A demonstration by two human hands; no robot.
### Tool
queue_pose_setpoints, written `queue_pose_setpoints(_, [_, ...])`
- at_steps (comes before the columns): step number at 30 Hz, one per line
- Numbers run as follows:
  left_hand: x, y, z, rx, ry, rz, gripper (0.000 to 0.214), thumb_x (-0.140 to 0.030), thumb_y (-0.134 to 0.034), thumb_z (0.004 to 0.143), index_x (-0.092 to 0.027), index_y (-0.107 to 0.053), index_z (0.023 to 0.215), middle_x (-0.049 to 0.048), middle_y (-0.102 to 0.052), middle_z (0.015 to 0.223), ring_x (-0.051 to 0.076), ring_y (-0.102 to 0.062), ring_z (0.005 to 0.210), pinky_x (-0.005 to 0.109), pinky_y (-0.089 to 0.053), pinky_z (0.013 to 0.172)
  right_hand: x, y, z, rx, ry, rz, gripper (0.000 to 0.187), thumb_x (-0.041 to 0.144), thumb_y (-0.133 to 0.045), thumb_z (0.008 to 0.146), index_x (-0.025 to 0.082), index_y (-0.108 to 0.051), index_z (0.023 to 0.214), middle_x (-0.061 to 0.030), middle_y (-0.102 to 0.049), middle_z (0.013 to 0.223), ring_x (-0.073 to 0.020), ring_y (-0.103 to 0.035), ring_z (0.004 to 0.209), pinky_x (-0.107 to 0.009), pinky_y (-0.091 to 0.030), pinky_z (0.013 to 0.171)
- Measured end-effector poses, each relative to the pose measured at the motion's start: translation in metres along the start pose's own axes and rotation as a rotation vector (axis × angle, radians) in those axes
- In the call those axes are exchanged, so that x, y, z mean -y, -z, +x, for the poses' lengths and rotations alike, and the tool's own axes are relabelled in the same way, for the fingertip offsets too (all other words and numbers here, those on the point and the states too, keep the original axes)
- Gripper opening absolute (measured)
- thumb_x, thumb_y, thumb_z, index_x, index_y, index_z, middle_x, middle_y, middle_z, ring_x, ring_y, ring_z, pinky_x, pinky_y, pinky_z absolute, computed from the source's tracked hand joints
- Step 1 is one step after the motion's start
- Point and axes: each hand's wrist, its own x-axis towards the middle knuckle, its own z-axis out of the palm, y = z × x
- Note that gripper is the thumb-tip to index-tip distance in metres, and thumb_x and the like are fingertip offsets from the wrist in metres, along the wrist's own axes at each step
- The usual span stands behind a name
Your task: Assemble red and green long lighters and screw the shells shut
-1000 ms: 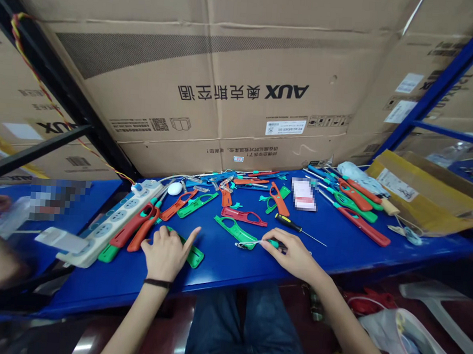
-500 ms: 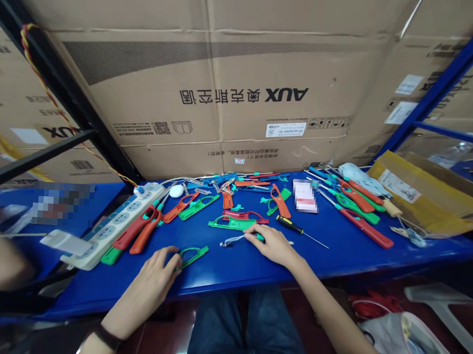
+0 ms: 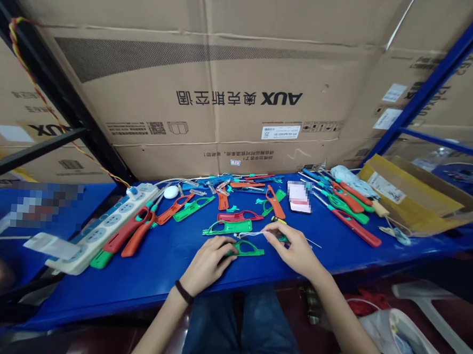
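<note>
The left hand [image 3: 209, 263] has moved to hold a green lighter shell [image 3: 251, 252] beside the right hand [image 3: 292, 250], which pinches a white wire [image 3: 253, 233].

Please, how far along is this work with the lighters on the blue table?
Done: long red lighters with metal tubes lie finished-looking at the right. In hand: the left hand rests on an open green plastic shell, and the right hand pinches a thin white wire. Left: an open red plastic shell lies mid-table.
</note>
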Motion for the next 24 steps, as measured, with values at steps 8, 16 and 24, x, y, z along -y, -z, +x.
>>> queue_pose_setpoints(8, [0.011, 0.004, -0.014, -0.116, 0.075, -0.111, 0.015, -0.03, -0.059, 0.087, -0.023, -0.059, 0.101, 0.0052, -0.064, 0.112, 0.021, -0.058, 0.106, 0.04, -0.046, 0.094, -0.012, -0.007, -0.009, 0.101, 0.037, 0.0, 0.019, 0.036, -0.049, 0.092, 0.024, -0.063, 0.095, -0.0033, -0.068, 0.096, -0.0186, -0.063, 0.09, -0.029, -0.049, 0.08])
queue_pose_setpoints(16, [0.009, -0.008, -0.019, -0.153, 0.082, -0.172, 0.016, -0.025, -0.049, 0.093, -0.023, -0.057, 0.107, 0.0067, -0.064, 0.112, 0.021, -0.058, 0.107, 0.04, -0.049, 0.092, -0.013, -0.015, 0.001, 0.134, 0.092, -0.067, 0.02, 0.037, -0.048, 0.093, 0.025, -0.064, 0.095, -0.0033, -0.068, 0.094, -0.0183, -0.062, 0.088, -0.032, -0.049, 0.081])
queue_pose_setpoints(24, [0.012, -0.008, -0.019, -0.142, 0.088, -0.188, 0.018, -0.025, -0.049, 0.093, -0.023, -0.056, 0.109, 0.0063, -0.064, 0.11, 0.021, -0.058, 0.106, 0.041, -0.049, 0.093, -0.024, -0.012, 0.005, 0.181, 0.106, -0.149, 0.017, 0.035, -0.049, 0.092, 0.026, -0.065, 0.093, -0.0024, -0.068, 0.094, -0.019, -0.062, 0.089, -0.036, -0.048, 0.088])
